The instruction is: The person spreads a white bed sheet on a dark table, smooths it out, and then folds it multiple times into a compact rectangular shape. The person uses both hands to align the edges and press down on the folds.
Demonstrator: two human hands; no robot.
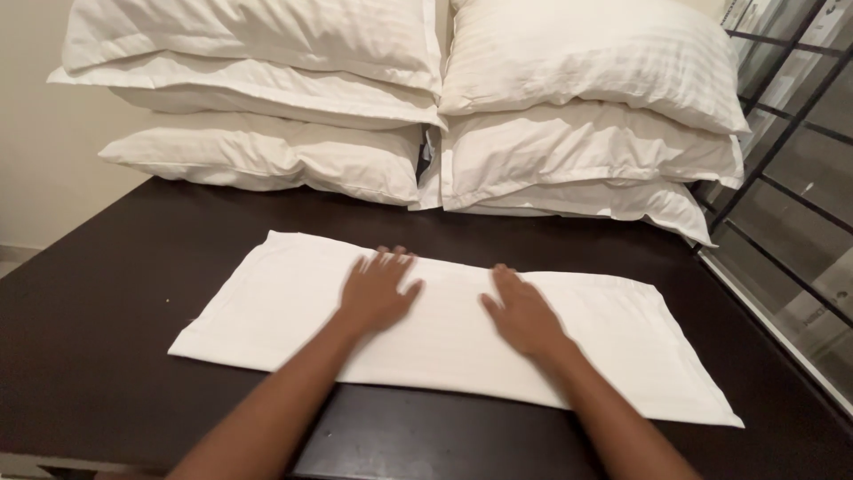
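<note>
A flat white rectangular pillowcase of faintly striped cotton [267,311] lies spread on a dark brown wooden table top [107,356]. Both of the person's hands rest palm down on it, near its middle.

Left hand [378,293]: fingers [391,262] extended and slightly fanned, flat on the fabric. Nothing is gripped. The fingertips end just short of the pillowcase's far edge; the greater part of the cloth on this side runs out leftward from the little finger.

Right hand [524,316]: fingers [506,280] extended and held closer together, flat on the fabric, thumb angled toward the left hand. Nothing is gripped. The cloth continues rightward past the outer edge of this hand to its far corner near the table's right side.

A narrow strip of bare fabric separates the two thumbs. Both hands are slightly blurred.

Orientation: the pillowcase's long axis runs left to right, crosswise to the fingers, tilted so the left end sits farther from the person and the right end nearer. The short axis follows the line of the fingers.

Beyond the fingertips, well apart from them, two stacks of plump white pillows [577,133] sit at the back of the table against a cream wall [35,133]. Right of the right hand, a black metal window grille [782,124] borders the table.
</note>
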